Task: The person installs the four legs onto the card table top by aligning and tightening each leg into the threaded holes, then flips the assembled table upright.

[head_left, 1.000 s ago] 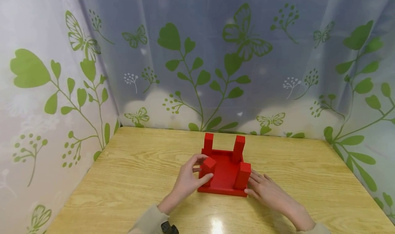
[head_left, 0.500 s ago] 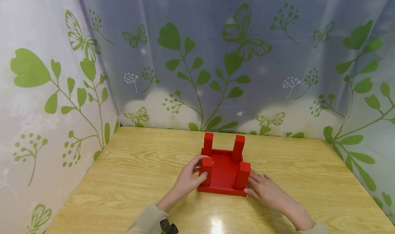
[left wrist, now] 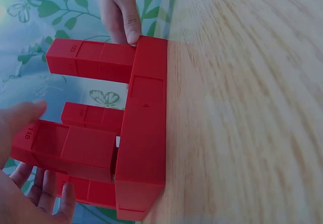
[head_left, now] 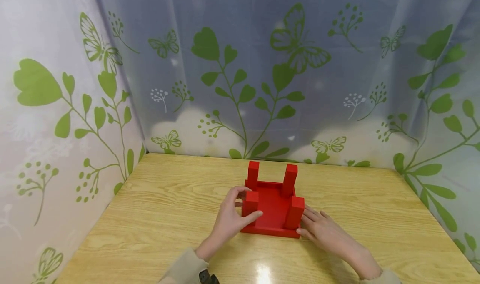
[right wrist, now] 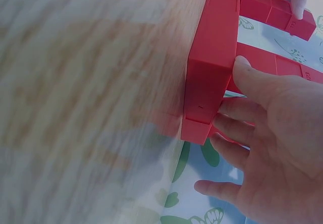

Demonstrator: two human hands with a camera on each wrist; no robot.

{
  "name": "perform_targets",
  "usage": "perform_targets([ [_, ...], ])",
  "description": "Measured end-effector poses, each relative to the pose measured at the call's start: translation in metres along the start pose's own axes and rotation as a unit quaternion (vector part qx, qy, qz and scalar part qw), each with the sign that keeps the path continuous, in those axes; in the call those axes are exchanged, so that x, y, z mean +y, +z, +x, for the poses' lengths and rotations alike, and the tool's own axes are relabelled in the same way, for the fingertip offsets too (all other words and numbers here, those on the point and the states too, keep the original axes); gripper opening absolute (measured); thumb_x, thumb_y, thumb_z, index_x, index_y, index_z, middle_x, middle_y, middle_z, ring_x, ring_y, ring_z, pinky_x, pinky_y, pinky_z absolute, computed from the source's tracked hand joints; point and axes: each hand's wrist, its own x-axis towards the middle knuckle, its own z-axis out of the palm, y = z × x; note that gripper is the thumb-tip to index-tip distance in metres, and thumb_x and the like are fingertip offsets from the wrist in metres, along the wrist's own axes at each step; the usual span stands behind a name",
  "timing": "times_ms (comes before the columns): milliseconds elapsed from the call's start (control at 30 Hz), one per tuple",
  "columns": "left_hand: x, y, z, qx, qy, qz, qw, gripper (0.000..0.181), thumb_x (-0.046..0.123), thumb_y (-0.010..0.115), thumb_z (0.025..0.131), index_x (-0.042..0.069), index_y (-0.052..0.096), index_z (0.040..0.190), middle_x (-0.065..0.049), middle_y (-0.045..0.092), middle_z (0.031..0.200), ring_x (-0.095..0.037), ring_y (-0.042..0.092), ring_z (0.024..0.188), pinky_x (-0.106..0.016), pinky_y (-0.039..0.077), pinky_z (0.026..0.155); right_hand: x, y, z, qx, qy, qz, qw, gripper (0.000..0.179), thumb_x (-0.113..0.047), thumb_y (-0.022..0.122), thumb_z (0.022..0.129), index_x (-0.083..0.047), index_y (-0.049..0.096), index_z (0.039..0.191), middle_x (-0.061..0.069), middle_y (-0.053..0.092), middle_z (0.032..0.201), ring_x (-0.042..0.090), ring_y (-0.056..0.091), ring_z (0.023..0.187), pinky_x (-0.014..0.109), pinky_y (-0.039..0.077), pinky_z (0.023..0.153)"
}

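Note:
On the wooden table lies a small red table-shaped piece, its flat top (head_left: pixel 271 211) down and square legs pointing up. My left hand (head_left: pixel 229 217) loosely rounds the near-left leg (head_left: pixel 252 201), thumb in front and fingers on its far side. In the left wrist view, that red leg (left wrist: pixel 88 148) shows a narrow gap at its base, and the thumb's tip is beside it. My right hand (head_left: pixel 324 232) rests against the right side near the front corner, fingers fairly straight. The right wrist view shows its thumb on the edge of the red top (right wrist: pixel 212 42).
The light wooden table (head_left: pixel 168 205) extends around the red piece. A patterned curtain (head_left: pixel 240 88) with green leaves and butterflies stands behind it, and another hanging sheet (head_left: pixel 56 130) borders the left side.
The near-left leg has turned from cornerwise to square with the others. My left thumb moves onto it, then stretches out to the right past it. The right hand stays put.

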Motion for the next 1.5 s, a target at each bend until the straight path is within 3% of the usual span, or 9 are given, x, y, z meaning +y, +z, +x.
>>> perform_targets([
  [100,0.001,0.001,0.000,0.014,0.002,0.011,0.9998,0.056,0.017,0.088,0.079,0.009,0.057,0.124,-0.001,0.062,0.111,-0.018,0.059,0.101,-0.039,0.058,0.086,0.000,0.000,0.000,0.000,0.000,-0.001,1.0000,0.054,-0.038,0.057,0.103,-0.004,0.055,0.145,0.019,0.052,0.149,0.043,0.044,0.139,0.071,0.040,0.102],
  [267,0.001,0.000,0.000,0.009,0.001,0.004,1.0000,0.052,0.012,0.086,0.081,0.010,0.058,0.124,0.001,0.064,0.111,-0.018,0.061,0.101,-0.034,0.059,0.084,0.000,0.000,0.000,0.002,0.000,-0.002,1.0000,0.054,-0.039,0.057,0.103,-0.004,0.055,0.145,0.019,0.052,0.148,0.043,0.045,0.139,0.071,0.040,0.102],
  [533,-0.001,-0.007,-0.002,-0.035,0.003,-0.034,0.9988,0.053,0.003,0.079,0.086,0.012,0.056,0.132,-0.003,0.066,0.121,-0.023,0.063,0.112,-0.039,0.058,0.090,-0.003,-0.002,-0.001,0.005,0.002,-0.005,1.0000,0.054,-0.037,0.058,0.102,-0.003,0.055,0.145,0.020,0.051,0.149,0.043,0.045,0.139,0.071,0.040,0.102],
  [767,-0.007,-0.012,-0.002,-0.068,0.008,-0.063,0.9957,0.047,-0.008,0.064,0.088,0.007,0.056,0.132,-0.009,0.068,0.120,-0.027,0.066,0.111,-0.038,0.056,0.097,-0.003,-0.002,0.000,0.002,0.002,-0.007,1.0000,0.054,-0.039,0.057,0.103,-0.003,0.056,0.143,0.020,0.053,0.147,0.043,0.046,0.138,0.070,0.041,0.102],
  [1133,-0.011,-0.014,0.004,-0.127,0.006,-0.130,0.9833,0.046,-0.010,0.052,0.091,0.003,0.053,0.136,-0.016,0.063,0.132,-0.026,0.058,0.118,-0.036,0.049,0.104,-0.002,-0.002,-0.001,0.003,0.002,-0.001,1.0000,0.054,-0.039,0.057,0.103,-0.003,0.056,0.144,0.020,0.052,0.148,0.044,0.045,0.139,0.071,0.039,0.103],
  [1233,-0.009,-0.013,0.003,-0.117,-0.007,-0.111,0.9870,0.045,0.000,0.061,0.095,0.008,0.052,0.139,-0.012,0.061,0.134,-0.027,0.057,0.122,-0.044,0.047,0.106,-0.002,-0.002,0.000,0.000,0.003,0.000,1.0000,0.054,-0.040,0.056,0.103,-0.004,0.055,0.144,0.019,0.052,0.149,0.043,0.044,0.139,0.072,0.039,0.103],
  [1333,-0.008,-0.009,0.002,-0.085,-0.026,-0.072,0.9934,0.054,0.017,0.075,0.092,0.011,0.051,0.141,-0.007,0.058,0.136,-0.026,0.055,0.124,-0.050,0.047,0.106,-0.002,-0.002,0.000,-0.001,0.004,0.000,1.0000,0.054,-0.040,0.056,0.103,-0.004,0.056,0.144,0.019,0.052,0.148,0.043,0.044,0.139,0.072,0.039,0.103],
  [1500,-0.005,-0.004,0.001,-0.021,-0.035,-0.030,0.9987,0.063,0.024,0.087,0.081,0.011,0.054,0.134,-0.002,0.060,0.124,-0.022,0.057,0.112,-0.045,0.053,0.098,-0.002,-0.002,0.000,-0.003,0.006,0.001,1.0000,0.054,-0.040,0.056,0.103,-0.004,0.056,0.143,0.019,0.052,0.148,0.044,0.044,0.139,0.072,0.039,0.103],
])
